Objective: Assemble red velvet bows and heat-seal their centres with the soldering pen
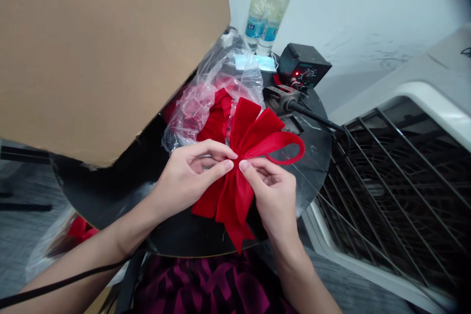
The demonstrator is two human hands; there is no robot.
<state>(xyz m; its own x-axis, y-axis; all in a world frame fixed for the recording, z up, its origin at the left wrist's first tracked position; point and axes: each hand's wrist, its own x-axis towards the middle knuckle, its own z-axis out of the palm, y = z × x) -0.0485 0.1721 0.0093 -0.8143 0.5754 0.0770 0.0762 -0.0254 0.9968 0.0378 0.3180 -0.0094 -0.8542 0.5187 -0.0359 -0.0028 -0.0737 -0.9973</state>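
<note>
Bow (241,191) of red velvet: seems light, soft and floppy, rests at the near edge of the table (319,149), pinched at its centre knot, the firmest hold, by left hand (187,172) and right hand (275,192).

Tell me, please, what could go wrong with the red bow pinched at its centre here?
If the left hand or right hand loosens, the red bow may lose its gathered shape.
The station behind shows a red light; its tool lies near the plastic bag and might be hot.

Water bottles (265,7), cardboard box (103,49), soldering station (303,66)
</note>
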